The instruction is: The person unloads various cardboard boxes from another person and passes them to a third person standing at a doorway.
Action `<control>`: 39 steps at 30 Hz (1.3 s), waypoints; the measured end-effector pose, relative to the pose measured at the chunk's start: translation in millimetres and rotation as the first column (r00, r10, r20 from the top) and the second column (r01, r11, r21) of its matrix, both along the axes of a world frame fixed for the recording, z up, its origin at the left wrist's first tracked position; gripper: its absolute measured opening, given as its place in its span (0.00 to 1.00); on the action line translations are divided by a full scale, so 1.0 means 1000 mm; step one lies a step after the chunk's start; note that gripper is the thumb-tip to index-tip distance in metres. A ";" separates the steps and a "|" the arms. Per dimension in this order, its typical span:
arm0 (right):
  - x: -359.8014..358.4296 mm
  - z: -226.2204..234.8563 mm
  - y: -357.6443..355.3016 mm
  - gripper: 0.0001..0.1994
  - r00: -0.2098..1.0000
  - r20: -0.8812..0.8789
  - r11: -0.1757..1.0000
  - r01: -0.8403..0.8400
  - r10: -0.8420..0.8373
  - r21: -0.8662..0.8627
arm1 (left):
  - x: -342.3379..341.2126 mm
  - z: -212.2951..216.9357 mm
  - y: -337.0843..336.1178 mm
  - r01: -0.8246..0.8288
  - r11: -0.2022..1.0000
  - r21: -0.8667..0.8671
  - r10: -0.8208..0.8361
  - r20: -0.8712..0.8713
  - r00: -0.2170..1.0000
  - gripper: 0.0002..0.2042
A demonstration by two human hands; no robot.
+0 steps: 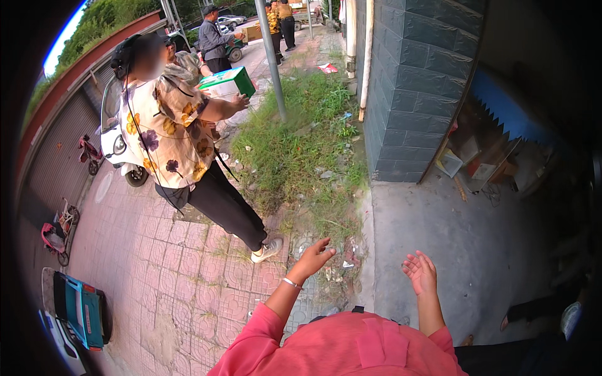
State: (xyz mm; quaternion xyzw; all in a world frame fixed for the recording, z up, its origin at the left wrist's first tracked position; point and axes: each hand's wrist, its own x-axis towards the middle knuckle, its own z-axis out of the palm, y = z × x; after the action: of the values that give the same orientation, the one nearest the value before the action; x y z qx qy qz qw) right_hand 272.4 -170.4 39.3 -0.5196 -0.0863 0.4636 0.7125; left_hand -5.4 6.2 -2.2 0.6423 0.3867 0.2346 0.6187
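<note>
My left hand (pixel 311 259), with a silvery bangle at the wrist, reaches forward over the edge of the paving with fingers stretched out and nothing in them. My right hand (pixel 421 274) is raised over the grey concrete floor, palm turned inward, its fingers apart and slightly curled; it holds nothing. The two hands are well apart. Ahead to the left, a person in a flowered shirt (pixel 169 119) holds a green and white box (pixel 227 83) at chest height, beyond reach of my hands.
A grey metal pole (pixel 269 62) rises from a weedy patch (pixel 301 144) ahead. To its right stands a dark tiled pillar (pixel 417 94). Pink paving (pixel 169 269) spreads left, with a white vehicle (pixel 115 138) and a teal vehicle (pixel 84 313). Farther back, several people handle cartons.
</note>
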 end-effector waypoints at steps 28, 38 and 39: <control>0.009 0.033 0.030 0.15 0.998 -0.043 0.997 -0.056 0.054 -0.046 | -0.004 0.084 0.055 -0.111 0.991 0.071 0.103 0.099 0.990 0.26; -0.020 0.064 0.139 0.34 0.923 0.013 0.922 -0.384 0.384 0.040 | -0.012 0.301 0.168 -0.466 0.657 0.593 0.305 0.356 0.883 0.18; -0.044 0.070 0.157 0.41 0.887 0.032 0.883 -0.461 0.460 0.092 | -0.025 0.303 0.195 -0.340 0.599 0.725 0.399 0.098 0.912 0.23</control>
State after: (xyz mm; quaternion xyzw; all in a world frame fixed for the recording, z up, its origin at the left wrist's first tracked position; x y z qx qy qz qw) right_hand 228.3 -13.8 109.3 -0.4512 -0.2328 0.6124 0.6059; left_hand -30.1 201.5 300.8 0.7484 0.4082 0.4673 0.2345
